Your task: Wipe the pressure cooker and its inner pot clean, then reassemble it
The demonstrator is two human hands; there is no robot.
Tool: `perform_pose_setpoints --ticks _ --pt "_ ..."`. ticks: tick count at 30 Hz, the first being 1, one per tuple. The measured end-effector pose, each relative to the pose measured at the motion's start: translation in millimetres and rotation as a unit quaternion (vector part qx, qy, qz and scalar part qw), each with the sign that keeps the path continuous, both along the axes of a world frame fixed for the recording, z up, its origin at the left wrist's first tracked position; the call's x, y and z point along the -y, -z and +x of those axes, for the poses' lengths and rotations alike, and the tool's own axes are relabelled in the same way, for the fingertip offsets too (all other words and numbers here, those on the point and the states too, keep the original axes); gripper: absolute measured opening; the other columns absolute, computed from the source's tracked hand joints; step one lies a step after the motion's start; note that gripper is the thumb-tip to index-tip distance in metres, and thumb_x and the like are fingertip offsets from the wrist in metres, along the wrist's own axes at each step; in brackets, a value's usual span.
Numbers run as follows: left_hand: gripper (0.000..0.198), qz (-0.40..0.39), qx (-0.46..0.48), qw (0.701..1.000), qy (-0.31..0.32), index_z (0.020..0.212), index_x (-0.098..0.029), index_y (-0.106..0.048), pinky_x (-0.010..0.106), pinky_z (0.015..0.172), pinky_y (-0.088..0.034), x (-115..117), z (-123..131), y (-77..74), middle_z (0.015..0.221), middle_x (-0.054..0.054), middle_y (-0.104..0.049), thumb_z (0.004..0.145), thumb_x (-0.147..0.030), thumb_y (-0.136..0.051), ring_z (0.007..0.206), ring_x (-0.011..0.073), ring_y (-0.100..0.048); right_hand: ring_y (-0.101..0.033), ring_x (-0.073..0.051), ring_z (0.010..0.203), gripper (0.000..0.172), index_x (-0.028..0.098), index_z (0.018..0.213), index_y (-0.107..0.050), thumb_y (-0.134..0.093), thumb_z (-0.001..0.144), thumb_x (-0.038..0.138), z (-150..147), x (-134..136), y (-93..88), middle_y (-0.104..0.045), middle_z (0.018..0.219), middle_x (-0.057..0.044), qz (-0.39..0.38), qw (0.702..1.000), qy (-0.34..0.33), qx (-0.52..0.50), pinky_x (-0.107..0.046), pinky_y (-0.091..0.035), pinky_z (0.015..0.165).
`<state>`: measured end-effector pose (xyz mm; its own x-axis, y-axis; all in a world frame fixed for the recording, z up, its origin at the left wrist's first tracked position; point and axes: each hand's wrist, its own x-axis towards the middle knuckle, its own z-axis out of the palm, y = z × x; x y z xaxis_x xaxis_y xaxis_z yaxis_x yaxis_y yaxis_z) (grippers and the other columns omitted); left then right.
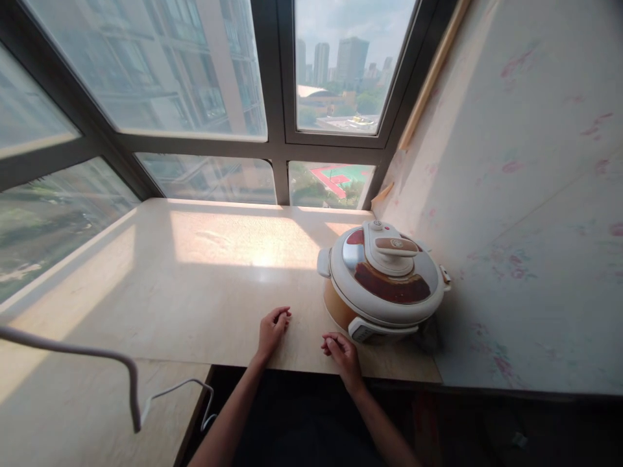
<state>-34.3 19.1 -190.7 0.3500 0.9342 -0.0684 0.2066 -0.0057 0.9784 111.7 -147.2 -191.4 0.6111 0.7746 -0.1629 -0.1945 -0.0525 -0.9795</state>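
On the pale countertop (214,305), my left hand (273,331) rests near the front edge with its fingers curled and nothing visible in them. My right hand (341,355) is to its right, fingers also curled in loosely, just in front of a large electric cooker (389,279). A gap separates the two hands. The cooker is white and tan, its round lid is closed, and a brown handle (396,246) lies across the top. Its control panel faces the counter's front edge, close beside my right hand without visible contact.
A thick grey tube (97,353) and a thin white cable (180,387) are at the lower left. Dark window frames (280,150) stand behind the counter. A flower-patterned wall (535,227) rises at the right, close to the cooker.
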Motion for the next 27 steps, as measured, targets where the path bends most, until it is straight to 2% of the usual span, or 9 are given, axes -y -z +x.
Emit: perform_pose_setpoints --ticks 5,10,14,18,20,22,24,25,27 --pt "0.032 -0.01 -0.015 0.999 -0.041 0.095 -0.016 -0.075 0.029 0.059 -0.055 6.5 9.6 1.8 0.083 0.008 -0.076 0.079 -0.035 -0.056 0.063 0.0173 -0.068 -0.065 -0.017 0.065 0.037 0.019 0.086 -0.075 -0.072 0.076 0.055 8.8 0.0 -3.0 -0.072 0.074 -0.005 0.0 1.0 0.003 -0.002 -0.031 -0.054 0.065" --pt "0.029 -0.007 -0.028 0.997 -0.074 0.096 -0.018 -0.076 0.03 0.071 -0.055 12.1 15.6 6.5 0.089 0.008 -0.077 0.078 -0.033 -0.057 0.078 0.0192 -0.07 -0.067 -0.018 0.069 0.034 0.02 0.086 -0.074 -0.074 0.074 0.052 8.6 -14.2 -0.8 -0.072 0.076 -0.005 -0.001 0.999 -0.034 -0.01 -0.032 -0.056 0.069" --pt "0.031 -0.034 -0.015 0.997 -0.063 0.093 -0.016 -0.076 0.03 0.064 -0.053 11.5 14.6 -4.2 0.085 0.01 -0.076 0.076 -0.034 -0.058 0.07 0.0182 -0.067 -0.068 -0.018 0.069 0.034 0.02 0.088 -0.073 -0.074 0.074 0.052 9.6 -9.1 -0.9 -0.073 0.077 -0.005 -0.001 0.998 -0.054 -0.02 -0.033 -0.056 0.069" --pt "0.036 -0.061 0.017 0.997 -0.033 0.097 -0.013 -0.076 0.027 0.059 -0.05 16.7 15.5 -33.8 0.088 0.011 -0.076 0.075 -0.038 -0.061 0.066 0.016 -0.064 -0.069 -0.017 0.072 0.036 0.02 0.096 -0.074 -0.076 0.076 0.05 27.4 22.8 -20.0 -0.076 0.086 -0.006 -0.004 0.991 -0.13 -0.036 -0.032 -0.056 0.069" --pt "0.037 -0.073 0.057 0.996 -0.013 0.1 -0.014 -0.076 0.024 0.054 -0.043 22.1 20.9 -55.4 0.083 0.008 -0.074 0.074 -0.039 -0.066 0.059 0.0117 -0.057 -0.071 -0.017 0.078 0.037 0.02 0.103 -0.074 -0.076 0.079 0.049 47.6 45.4 -41.3 -0.077 0.093 -0.007 -0.009 0.982 -0.183 -0.046 -0.032 -0.056 0.074" --pt "0.039 -0.092 0.105 0.99 0.003 0.103 -0.013 -0.076 0.021 0.046 -0.03 26.7 30.6 -79.2 0.068 0.001 -0.067 0.073 -0.038 -0.069 0.048 0.007 -0.04 -0.072 -0.018 0.081 0.04 0.021 0.109 -0.074 -0.079 0.079 0.047 74.6 67.4 -68.9 -0.078 0.098 -0.007 -0.018 0.981 -0.192 -0.036 -0.033 -0.056 0.077" --pt "0.044 -0.103 0.147 0.984 0.011 0.11 -0.014 -0.074 0.022 0.045 -0.025 28.0 44.5 -101.3 0.068 -0.001 -0.063 0.074 -0.039 -0.07 0.047 0.0059 -0.035 -0.071 -0.019 0.08 0.035 0.02 0.102 -0.077 -0.077 0.081 0.048 104.9 84.7 -97.4 -0.078 0.091 -0.008 -0.022 0.988 -0.151 0.008 -0.033 -0.056 0.076" --pt "0.046 -0.102 0.162 0.981 0.004 0.114 -0.014 -0.072 0.022 0.047 -0.028 27.0 52.7 -110.4 0.073 0.0 -0.065 0.075 -0.039 -0.07 0.049 0.0064 -0.038 -0.069 -0.018 0.077 0.032 0.019 0.096 -0.077 -0.077 0.081 0.048 119.8 90.5 -109.9 -0.077 0.085 -0.007 -0.015 0.993 -0.115 0.034 -0.033 -0.056 0.074" --pt "0.051 -0.088 0.179 0.98 -0.028 0.12 -0.014 -0.068 0.023 0.055 -0.038 22.1 71.1 -123.3 0.089 0.005 -0.069 0.077 -0.041 -0.068 0.061 0.0102 -0.053 -0.066 -0.017 0.069 0.033 0.018 0.091 -0.076 -0.073 0.083 0.049 146.8 95.0 -128.0 -0.074 0.076 -0.005 0.032 0.997 0.015 0.068 -0.031 -0.054 0.067"
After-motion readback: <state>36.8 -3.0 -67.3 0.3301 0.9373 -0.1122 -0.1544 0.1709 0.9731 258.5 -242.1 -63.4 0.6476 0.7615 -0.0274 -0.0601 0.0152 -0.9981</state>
